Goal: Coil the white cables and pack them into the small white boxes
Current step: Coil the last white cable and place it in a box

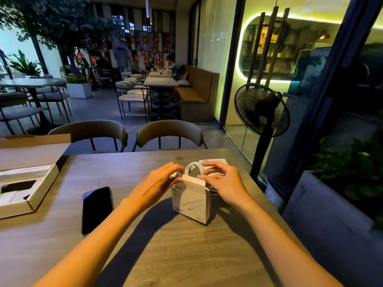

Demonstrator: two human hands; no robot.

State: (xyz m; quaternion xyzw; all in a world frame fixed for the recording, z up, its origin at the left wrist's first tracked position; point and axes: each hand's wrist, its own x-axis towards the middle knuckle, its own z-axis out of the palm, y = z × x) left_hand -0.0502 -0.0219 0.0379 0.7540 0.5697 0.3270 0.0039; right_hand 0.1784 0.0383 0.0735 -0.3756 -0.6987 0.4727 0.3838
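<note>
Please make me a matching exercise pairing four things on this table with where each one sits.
Things:
1. coiled white cable
2. small white box
3. phone
4. cardboard tray

Places:
A. at the table's left edge, lid open
B. lying flat, screen dark, left of the left forearm
C. sticking up out of the open box top, between the two hands
D. standing upright at the table's middle, top flap open

Pairs: 1-C, 2-D, 3-B, 4-A
</note>
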